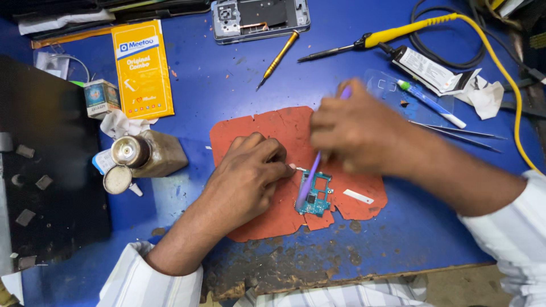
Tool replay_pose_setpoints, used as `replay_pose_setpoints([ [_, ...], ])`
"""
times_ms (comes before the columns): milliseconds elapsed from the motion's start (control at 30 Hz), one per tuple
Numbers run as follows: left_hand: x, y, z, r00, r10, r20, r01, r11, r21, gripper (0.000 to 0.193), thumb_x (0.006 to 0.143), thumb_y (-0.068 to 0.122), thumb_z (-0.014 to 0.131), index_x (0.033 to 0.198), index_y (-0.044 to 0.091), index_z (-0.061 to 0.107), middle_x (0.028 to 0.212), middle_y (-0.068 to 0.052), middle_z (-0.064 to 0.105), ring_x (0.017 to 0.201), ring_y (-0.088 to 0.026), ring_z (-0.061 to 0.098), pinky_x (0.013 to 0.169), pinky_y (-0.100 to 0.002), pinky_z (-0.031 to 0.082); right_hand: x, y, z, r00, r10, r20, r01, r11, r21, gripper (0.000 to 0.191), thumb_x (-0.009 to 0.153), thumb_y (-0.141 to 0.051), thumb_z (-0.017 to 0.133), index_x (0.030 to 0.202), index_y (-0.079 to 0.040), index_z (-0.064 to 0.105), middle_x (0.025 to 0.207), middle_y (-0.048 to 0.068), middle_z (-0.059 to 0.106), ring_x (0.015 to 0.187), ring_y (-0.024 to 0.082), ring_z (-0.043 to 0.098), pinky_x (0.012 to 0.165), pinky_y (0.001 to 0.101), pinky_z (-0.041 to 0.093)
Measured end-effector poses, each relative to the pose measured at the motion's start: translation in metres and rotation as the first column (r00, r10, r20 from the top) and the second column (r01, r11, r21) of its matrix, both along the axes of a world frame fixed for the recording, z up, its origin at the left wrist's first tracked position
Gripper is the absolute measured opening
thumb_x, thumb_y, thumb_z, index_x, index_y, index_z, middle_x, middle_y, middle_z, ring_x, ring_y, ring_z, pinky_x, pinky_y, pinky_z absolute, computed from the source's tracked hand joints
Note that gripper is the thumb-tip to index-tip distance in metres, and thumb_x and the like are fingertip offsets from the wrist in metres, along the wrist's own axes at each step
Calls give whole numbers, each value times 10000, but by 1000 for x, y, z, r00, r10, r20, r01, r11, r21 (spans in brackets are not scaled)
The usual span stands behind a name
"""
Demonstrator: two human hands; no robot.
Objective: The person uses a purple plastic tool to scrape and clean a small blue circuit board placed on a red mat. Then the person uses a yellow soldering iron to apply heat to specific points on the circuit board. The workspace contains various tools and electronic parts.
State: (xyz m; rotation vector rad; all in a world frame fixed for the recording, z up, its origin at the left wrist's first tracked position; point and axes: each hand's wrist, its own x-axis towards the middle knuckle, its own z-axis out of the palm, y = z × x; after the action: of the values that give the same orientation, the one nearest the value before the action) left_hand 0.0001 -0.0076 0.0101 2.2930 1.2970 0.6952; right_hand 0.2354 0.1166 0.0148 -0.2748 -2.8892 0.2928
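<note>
A small teal circuit board (316, 194) lies on a worn red-orange mat (273, 128) on the blue bench. My left hand (250, 170) rests on the mat with its fingertips pinched at the board's upper left edge, on a small white piece there. My right hand (350, 133) grips a purple brush-like tool (309, 181) whose tip touches the board; its other end sticks out above my fingers. A small white strip (359, 196) lies on the mat to the right of the board.
A phone frame (260, 20) and a gold screwdriver (278, 57) lie at the back. A yellow soldering iron (369, 41), a glue tube (424, 68), tweezers (455, 132) sit right. A brown bottle (149, 153), a yellow packet (142, 68), a black block (51, 170) stand left.
</note>
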Motion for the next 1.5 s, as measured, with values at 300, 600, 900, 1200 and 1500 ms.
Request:
replay_pose_setpoints([
  [300,0,1,2,1000,5,-1,-5,1000,-15,246,729,-15,697,936,80,791,962,-45,628,962,-259,574,864,-410,425,-5,-3,8,999,-1,-35,2,999,32,203,584,-125,784,696,-160,618,800,5,596,870,239,605,789,527,380],
  [600,0,0,1,1000,2,3,-2,1000,0,240,735,-12,692,935,79,788,973,-46,626,970,-261,574,871,-411,425,-8,-7,14,999,-12,-32,12,1000,-6,202,586,-95,775,691,-180,624,792,-17,593,864,230,599,812,540,376],
  [900,0,0,2,1000,-1,-2,1,1000,-4,232,734,-4,697,932,79,784,975,-45,621,975,-257,572,876,-412,425,-5,-12,13,1000,3,-29,-3,1000,-20,211,582,-126,796,696,-157,622,795,-10,593,871,225,601,787,545,377],
  [1200,1,-1,2,1000,0,-7,0,1000,4,219,748,-2,702,935,75,784,976,-45,625,974,-257,574,880,-410,428,5,-13,5,1000,15,9,-15,1000,10,227,518,-122,783,677,-165,626,753,7,575,849,252,598,763,531,391],
  [1500,1,0,2,1000,-1,-17,1,1000,-7,260,727,-5,699,955,79,792,969,-51,628,971,-264,574,868,-411,428,13,-9,-4,997,70,-20,-68,995,70,328,484,-256,775,751,-166,606,876,8,597,1029,277,610,819,536,378],
])
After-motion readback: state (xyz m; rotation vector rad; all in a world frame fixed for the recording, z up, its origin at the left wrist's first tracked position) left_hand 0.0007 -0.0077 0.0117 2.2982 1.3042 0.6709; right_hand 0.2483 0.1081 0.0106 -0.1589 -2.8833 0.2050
